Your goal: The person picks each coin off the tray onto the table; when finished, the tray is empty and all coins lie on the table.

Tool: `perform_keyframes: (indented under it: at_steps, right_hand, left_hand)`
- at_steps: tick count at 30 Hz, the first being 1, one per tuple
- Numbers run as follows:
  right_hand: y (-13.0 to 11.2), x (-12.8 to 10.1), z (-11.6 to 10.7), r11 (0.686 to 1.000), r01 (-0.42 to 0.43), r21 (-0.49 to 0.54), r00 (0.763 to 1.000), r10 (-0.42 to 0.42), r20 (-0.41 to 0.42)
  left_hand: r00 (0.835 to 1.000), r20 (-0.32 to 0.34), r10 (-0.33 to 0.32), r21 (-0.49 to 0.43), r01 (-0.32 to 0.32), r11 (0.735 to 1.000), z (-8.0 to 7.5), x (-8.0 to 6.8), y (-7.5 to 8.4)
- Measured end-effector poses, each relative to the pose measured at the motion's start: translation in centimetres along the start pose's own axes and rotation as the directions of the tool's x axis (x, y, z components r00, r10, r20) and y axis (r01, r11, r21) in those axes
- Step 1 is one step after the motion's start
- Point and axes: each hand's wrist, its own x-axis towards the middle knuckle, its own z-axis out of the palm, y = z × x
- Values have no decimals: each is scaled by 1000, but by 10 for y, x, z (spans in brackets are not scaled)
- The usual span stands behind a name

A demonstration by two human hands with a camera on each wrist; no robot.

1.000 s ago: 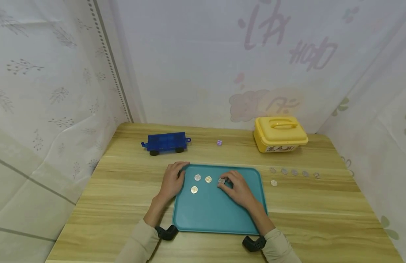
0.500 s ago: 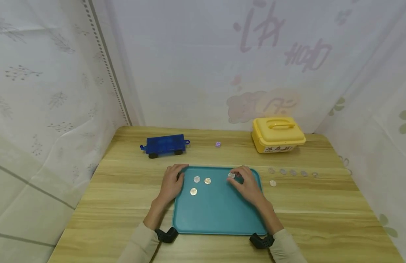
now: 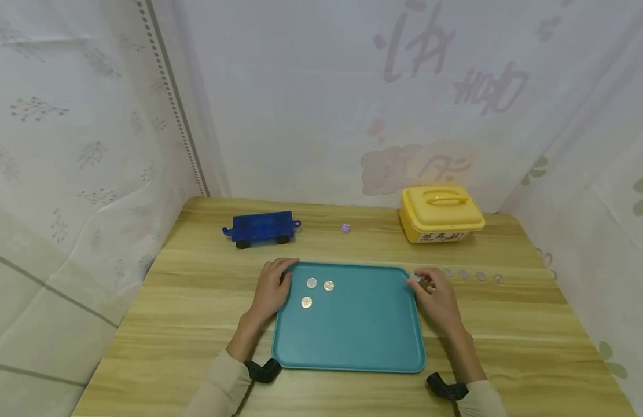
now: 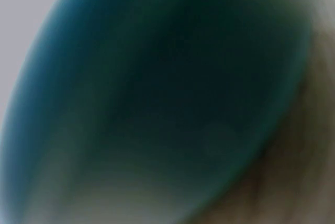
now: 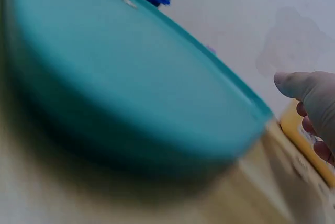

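Note:
A teal tray (image 3: 352,336) lies on the wooden table, with three silver coins (image 3: 312,283) near its far left. My left hand (image 3: 285,270) grips the tray's far left corner, thumb inside the rim. Just past the tray's far right corner, my right hand (image 3: 419,280) pinches one silver coin (image 3: 415,277) between thumb and fingers above the table. A row of several more coins (image 3: 463,274) lies on the table to its right. The right wrist view shows the tray (image 5: 120,77) from low down and my thumb (image 5: 309,90). The left wrist view is only a teal blur.
A yellow lidded box (image 3: 441,212) with a handle stands at the back right. A blue toy wagon (image 3: 261,227) sits at the back left, and a small purple die (image 3: 345,228) lies between them. Curtains close in the table on three sides.
My right hand picked a coin off the tray's middle and carried it right, past the tray's rim. It now covers the single coin on the table. The left hand stayed put.

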Motion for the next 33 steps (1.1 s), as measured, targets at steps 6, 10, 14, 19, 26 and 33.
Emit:
perform_keyframes:
  at_steps: [6,10,14,19,26,33]
  right_hand:
    - [27,-11,-23,994,-87,-60,993,81,-85]
    - [43,-14,-36,991,-100,-90,984,85,-157]
    - [54,-16,-40,987,-65,-145,985,41,-167]
    - [57,-16,-38,977,13,-212,986,-47,-158]
    - [60,-16,-35,976,53,-210,984,-87,-158]
    - [58,-17,-36,974,39,-223,985,-75,-155]
  left_hand:
    - [1000,5,0,-14,0,1000,0,1,1]
    - [1000,2,8,-6,-8,1000,1,2,0]
    - [1000,6,12,-1,-12,1000,1,3,-1]
    - [1000,6,17,-5,-17,1000,1,3,-1]
    - [1000,6,9,-3,-9,1000,1,2,-2]
    - [1000,9,1,-7,-1,1000,0,1,-1]
